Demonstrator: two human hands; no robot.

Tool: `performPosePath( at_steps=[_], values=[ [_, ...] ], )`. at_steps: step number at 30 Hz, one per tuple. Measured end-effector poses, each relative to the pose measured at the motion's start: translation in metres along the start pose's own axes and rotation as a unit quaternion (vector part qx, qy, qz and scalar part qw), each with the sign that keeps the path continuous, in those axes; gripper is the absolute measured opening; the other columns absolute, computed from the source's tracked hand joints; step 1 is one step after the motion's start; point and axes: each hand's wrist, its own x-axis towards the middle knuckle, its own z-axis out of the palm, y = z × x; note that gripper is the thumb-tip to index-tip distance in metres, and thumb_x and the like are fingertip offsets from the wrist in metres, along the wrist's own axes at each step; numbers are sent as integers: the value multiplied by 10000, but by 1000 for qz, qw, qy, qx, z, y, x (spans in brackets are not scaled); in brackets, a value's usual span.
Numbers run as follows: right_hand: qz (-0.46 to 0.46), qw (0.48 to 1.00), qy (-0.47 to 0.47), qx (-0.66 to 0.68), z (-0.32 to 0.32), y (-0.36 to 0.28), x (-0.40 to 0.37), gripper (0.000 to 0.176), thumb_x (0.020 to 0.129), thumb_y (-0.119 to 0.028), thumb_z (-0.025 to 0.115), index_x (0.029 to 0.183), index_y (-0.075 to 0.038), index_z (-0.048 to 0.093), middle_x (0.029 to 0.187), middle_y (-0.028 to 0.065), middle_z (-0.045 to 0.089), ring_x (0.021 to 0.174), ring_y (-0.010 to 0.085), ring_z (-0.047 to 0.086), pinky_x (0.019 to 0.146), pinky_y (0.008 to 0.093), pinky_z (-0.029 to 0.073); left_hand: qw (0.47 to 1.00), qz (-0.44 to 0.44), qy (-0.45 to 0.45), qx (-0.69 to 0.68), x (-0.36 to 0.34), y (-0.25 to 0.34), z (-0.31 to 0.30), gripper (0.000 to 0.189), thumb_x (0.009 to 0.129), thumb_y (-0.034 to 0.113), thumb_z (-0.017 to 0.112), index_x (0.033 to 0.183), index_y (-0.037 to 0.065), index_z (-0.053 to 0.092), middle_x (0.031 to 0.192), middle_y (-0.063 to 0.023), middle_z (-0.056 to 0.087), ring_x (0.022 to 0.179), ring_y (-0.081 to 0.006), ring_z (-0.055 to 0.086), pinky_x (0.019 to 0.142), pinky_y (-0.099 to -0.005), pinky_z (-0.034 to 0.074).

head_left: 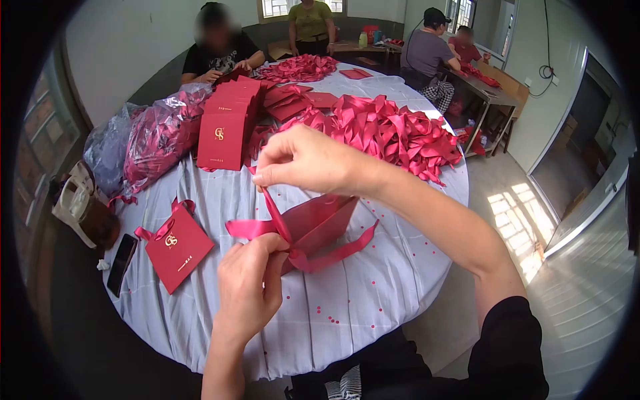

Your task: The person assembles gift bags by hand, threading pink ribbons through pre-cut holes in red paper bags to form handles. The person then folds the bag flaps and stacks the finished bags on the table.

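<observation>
A red paper bag stands open on the cloth in front of me, with a shiny red ribbon along its near side. My left hand pinches the ribbon at the bag's near left corner. Above it, my right hand is closed on the upper end of a ribbon strand, which is stretched between the two hands. A loose ribbon end sticks out to the left of my left hand. To the left lies a flat red bag with a ribbon bow and gold print.
Beyond my hands are stacked red bags and a large ribbon pile. A plastic sack, a phone and a tote are at the left. A person sits across the round table; others are behind.
</observation>
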Motion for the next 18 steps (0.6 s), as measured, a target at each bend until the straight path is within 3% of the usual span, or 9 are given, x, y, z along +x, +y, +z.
performPosePath(
  at_steps=[1, 5, 7, 10, 12, 18],
  values=[
    [17, 999, -46, -22, -6, -9, -1, 205, 866, -197, 661, 904, 2, 693, 763, 14, 650, 695, 73, 556, 624, 258, 449, 1000, 1, 18, 13, 1, -2, 2, 222, 751, -83, 630, 934, 23, 562, 792, -95, 631, 628, -268, 574, 587, -350, 434],
    [-32, 998, -59, -21, -1, -5, 6, 222, 869, -213, 656, 886, 5, 694, 745, 12, 633, 711, 74, 548, 645, 266, 447, 999, 4, 44, 16, -1, -2, 6, 238, 740, -81, 648, 935, 24, 559, 793, -80, 635, 595, -237, 548, 557, -340, 413],
    [-11, 1000, -21, -20, 2, -4, 9, 234, 867, -224, 656, 875, 6, 695, 743, 21, 633, 732, 76, 552, 667, 271, 449, 999, 6, 46, 8, -2, -1, 8, 246, 736, -80, 655, 937, 24, 558, 795, -74, 637, 583, -226, 539, 546, -336, 406],
    [-89, 995, 39, 4, 12, 1, 20, 211, 842, -199, 665, 842, 9, 701, 727, 28, 636, 706, 70, 551, 640, 263, 448, 999, -9, 39, 30, 0, 3, 6, 248, 721, -40, 702, 917, 21, 563, 776, -64, 637, 553, -196, 527, 519, -321, 393],
    [-89, 993, 65, 35, 14, -1, 24, 197, 825, -183, 677, 827, 12, 701, 695, 30, 643, 674, 61, 552, 620, 254, 452, 999, 13, 41, 27, -2, 3, 9, 257, 707, -4, 739, 895, 20, 566, 742, -57, 627, 525, -192, 518, 495, -310, 378],
    [-113, 986, 73, 101, 25, 1, 39, 161, 838, -126, 654, 818, 29, 691, 752, 58, 676, 739, 89, 601, 706, 267, 485, 997, 17, 65, 43, -3, 4, 14, 278, 687, -28, 747, 880, 20, 553, 721, -55, 615, 490, -179, 474, 479, -307, 358]
  ],
)
